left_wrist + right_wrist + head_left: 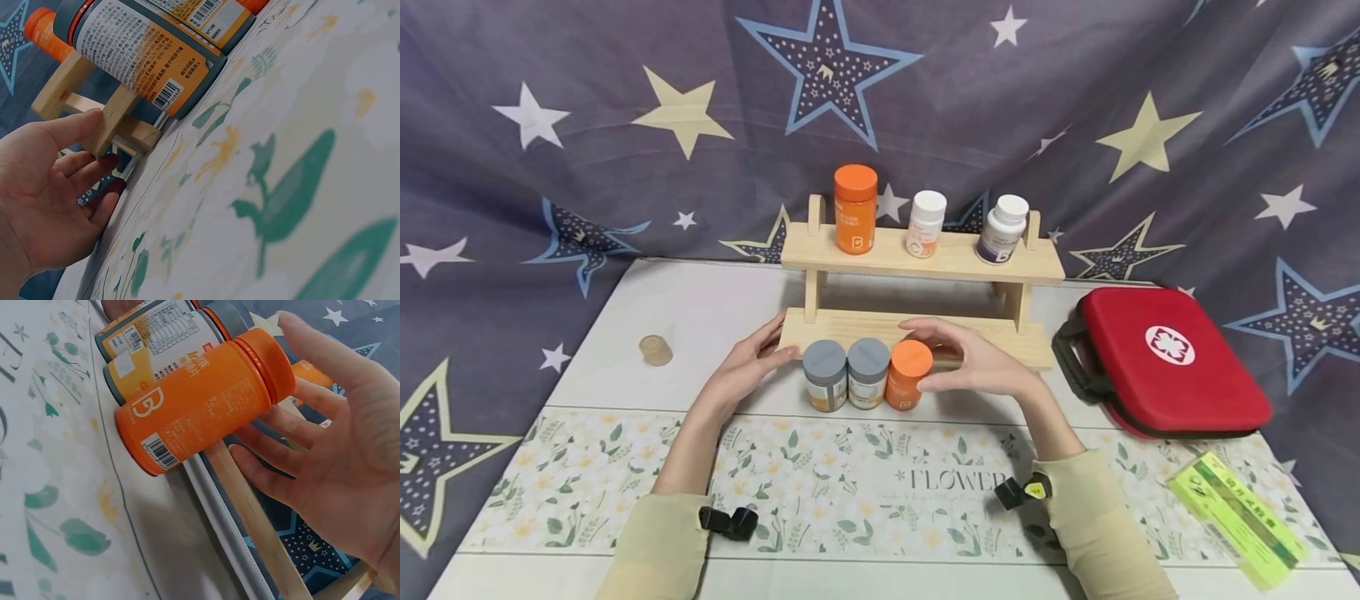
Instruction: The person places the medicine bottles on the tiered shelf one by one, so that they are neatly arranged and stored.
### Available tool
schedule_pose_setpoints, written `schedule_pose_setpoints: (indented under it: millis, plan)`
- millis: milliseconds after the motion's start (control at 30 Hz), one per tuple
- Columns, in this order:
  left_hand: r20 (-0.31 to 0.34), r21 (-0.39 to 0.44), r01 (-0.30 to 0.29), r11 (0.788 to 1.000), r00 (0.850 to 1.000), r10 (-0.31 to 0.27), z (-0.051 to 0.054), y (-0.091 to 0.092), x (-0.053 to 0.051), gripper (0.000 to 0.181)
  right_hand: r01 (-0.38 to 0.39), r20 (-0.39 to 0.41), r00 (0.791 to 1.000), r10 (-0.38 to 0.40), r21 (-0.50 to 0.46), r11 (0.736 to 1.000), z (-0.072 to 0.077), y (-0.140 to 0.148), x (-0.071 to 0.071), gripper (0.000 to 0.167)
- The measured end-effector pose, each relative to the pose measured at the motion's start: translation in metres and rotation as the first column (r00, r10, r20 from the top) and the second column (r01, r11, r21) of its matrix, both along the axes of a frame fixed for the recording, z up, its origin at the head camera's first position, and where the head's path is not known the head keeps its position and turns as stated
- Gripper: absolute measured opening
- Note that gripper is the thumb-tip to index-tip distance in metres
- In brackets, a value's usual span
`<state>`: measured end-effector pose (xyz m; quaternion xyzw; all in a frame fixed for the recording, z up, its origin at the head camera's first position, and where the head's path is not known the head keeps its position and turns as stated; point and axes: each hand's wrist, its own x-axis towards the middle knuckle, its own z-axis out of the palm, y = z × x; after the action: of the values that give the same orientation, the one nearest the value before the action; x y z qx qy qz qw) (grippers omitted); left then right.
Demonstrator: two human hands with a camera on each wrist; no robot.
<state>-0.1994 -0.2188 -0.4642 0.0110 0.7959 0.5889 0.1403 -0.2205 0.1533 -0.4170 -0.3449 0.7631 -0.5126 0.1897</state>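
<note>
A two-tier wooden display rack [917, 262] stands at the back of the table. My left hand [747, 367] pinches the left end of its lower board, thumb on one face and fingers on the other. Two grey-lidded jars [825, 375] [868, 372] and an orange bottle [909, 375] stand side by side in front of that board. Beside the orange bottle is my right hand [973, 358], fingers extended behind its cap and thumb apart from them; in the right wrist view the hand [356, 437] is not closed around the orange bottle.
On the upper tier stand a taller orange bottle [855, 208] and two white-capped bottles [927, 223] [1002, 229]. A red first-aid case [1172, 358] and a green-yellow box [1236, 517] lie at right. A small brownish cup-like object [656, 350] sits at left.
</note>
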Motion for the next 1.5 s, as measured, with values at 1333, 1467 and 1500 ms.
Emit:
schedule_pose_setpoints:
  millis: [1333, 1467, 1500]
  plan:
    - [0.005, 0.002, -0.010, 1.000, 1.000, 0.010, 0.000, 0.001, 0.000, 0.084, 0.132, -0.109, 0.984, -0.144, -0.105, 0.986, 0.014, 0.007, 0.002, 0.058]
    - [0.000, -0.001, -0.009, 1.000, 1.000, 0.009, 0.000, 0.000, 0.000, 0.083, 0.151, -0.113, 0.979, -0.171, -0.167, 0.974, 0.018, 0.016, 0.001, 0.057]
    - [0.000, -0.001, -0.008, 1.000, 1.000, 0.008, 0.000, 0.000, 0.000, 0.083, 0.155, -0.115, 0.977, -0.177, -0.181, 0.971, 0.019, 0.019, 0.001, 0.057]
